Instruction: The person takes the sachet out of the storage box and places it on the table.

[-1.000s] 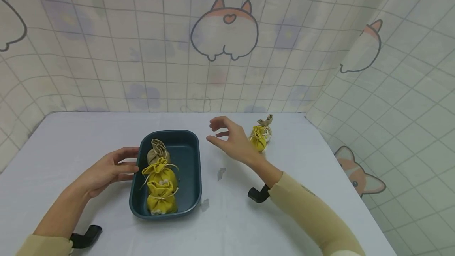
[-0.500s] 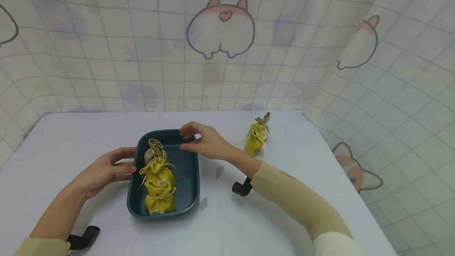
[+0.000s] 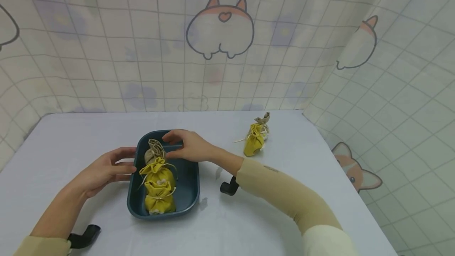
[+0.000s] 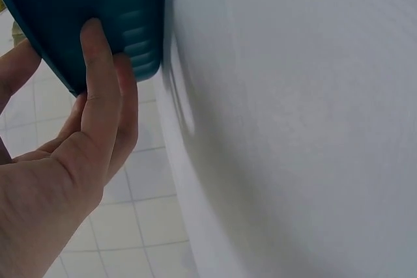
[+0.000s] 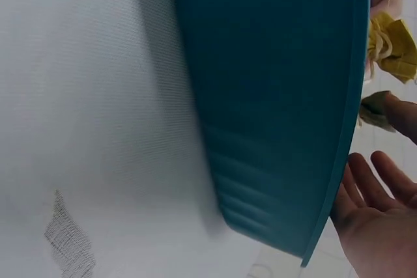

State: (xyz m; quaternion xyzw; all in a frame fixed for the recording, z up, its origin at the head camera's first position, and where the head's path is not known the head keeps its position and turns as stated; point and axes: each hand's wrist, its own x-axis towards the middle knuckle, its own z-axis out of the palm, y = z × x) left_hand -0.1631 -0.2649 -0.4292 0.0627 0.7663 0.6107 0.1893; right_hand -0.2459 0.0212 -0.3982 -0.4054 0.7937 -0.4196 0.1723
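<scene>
A dark teal tray [image 3: 189,196] holds a row of drawstring pouches along its left side: a tan pouch [image 3: 153,154] at the back, a yellow pouch [image 3: 165,176] in the middle and another yellow pouch [image 3: 160,204] in front. My left hand [image 3: 106,171] rests its extended fingers on the tray's left outer wall, seen closer in the left wrist view on the tray wall [image 4: 130,11]. Over the tray's far end, my right hand [image 3: 194,146] has its thumb and fingers parted, the thumb tip beside the tan pouch. Nothing shows between them.
Right of the tray, a yellow pouch [image 3: 254,142] and a tan pouch [image 3: 263,119] stand close together on the white table [image 3: 241,224]. Behind the table hangs a checked cloth [image 3: 170,70] with cartoon dogs. A black curved piece is at each wrist.
My right hand has moved left from beside the other pouches, across the tray's right rim, to the tan pouch in the tray. My left hand has stayed at the tray's left wall.
</scene>
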